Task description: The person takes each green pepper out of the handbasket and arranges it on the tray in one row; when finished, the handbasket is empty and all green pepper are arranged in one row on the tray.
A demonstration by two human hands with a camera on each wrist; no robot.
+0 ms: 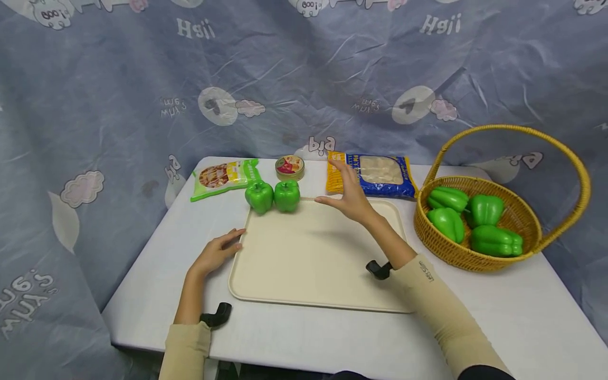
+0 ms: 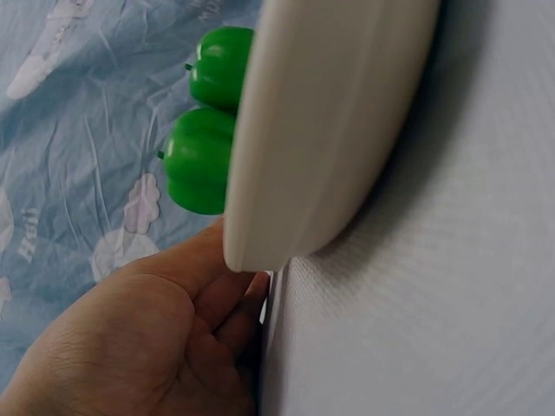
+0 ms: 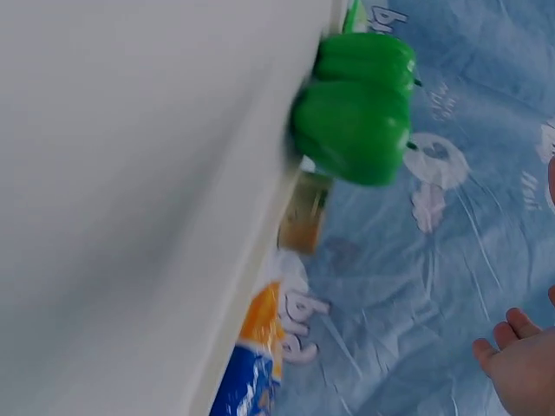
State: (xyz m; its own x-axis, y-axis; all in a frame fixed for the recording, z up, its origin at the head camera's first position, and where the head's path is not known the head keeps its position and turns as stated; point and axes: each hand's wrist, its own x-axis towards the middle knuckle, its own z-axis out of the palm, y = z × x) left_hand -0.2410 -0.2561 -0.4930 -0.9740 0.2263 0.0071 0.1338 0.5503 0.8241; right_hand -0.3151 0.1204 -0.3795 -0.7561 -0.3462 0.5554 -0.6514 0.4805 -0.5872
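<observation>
At the centre of the head view a cream rectangular plastic tray (image 1: 313,264) lies on the white desk (image 1: 499,327). The left hand (image 1: 216,254) rests on the desk, its fingers loosely bent against the tray's left edge. The right hand (image 1: 349,196) hovers with fingers spread and holding nothing above the tray's far rim, near two glossy green bell peppers (image 1: 273,197) standing side by side there. At right, a woven yellow wicker basket (image 1: 518,216) holds four more.

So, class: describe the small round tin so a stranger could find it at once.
Start at the cream tray mid-table. Behind its far edge stand two green peppers; the round tin sits just behind them, between two flat food packets. It alone is round, with a red picture on its lid.
</observation>
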